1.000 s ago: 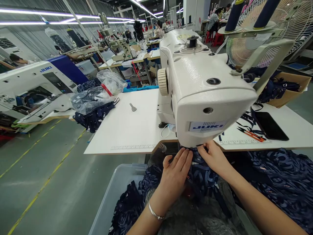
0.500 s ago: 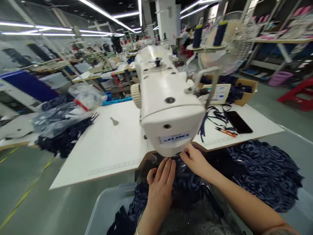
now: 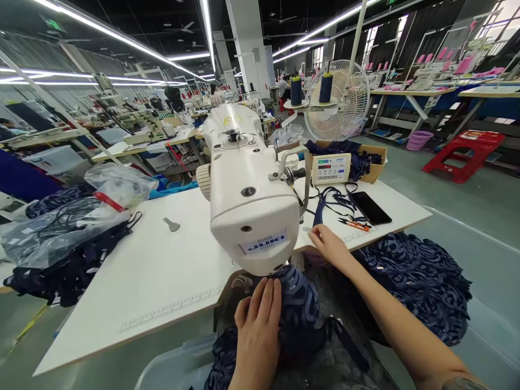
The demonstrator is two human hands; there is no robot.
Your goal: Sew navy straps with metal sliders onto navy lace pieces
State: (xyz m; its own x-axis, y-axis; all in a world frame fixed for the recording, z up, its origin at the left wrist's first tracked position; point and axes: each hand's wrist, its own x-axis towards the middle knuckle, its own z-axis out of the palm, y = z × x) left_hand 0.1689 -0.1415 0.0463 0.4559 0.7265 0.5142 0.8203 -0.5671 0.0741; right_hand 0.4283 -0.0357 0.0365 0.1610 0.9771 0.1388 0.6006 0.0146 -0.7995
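Observation:
My left hand (image 3: 260,325) lies with its fingers stretched out on navy patterned fabric (image 3: 298,298), just below the head of a white sewing machine (image 3: 254,216). The fabric runs up under the machine head, which hides the needle. Over at the table's front edge, right of the machine, my right hand (image 3: 331,249) has its fingertips pinched at the lower end of a navy fabric strap (image 3: 319,214). More straps and cords lie tangled behind it. Orange-handled thread snips (image 3: 354,224) and a black phone (image 3: 370,207) lie to the right of this hand.
A pile of navy patterned fabric (image 3: 418,287) sits at the lower right. On the white table (image 3: 170,271) lies a small grey metal piece (image 3: 171,224). Plastic-bagged material (image 3: 69,222) is at the left. A control panel (image 3: 331,169) and a fan (image 3: 337,103) stand behind.
My right hand has left the fabric at the machine head and moved right to the strap on the table. The left hand stays on the fabric. The camera view has shifted.

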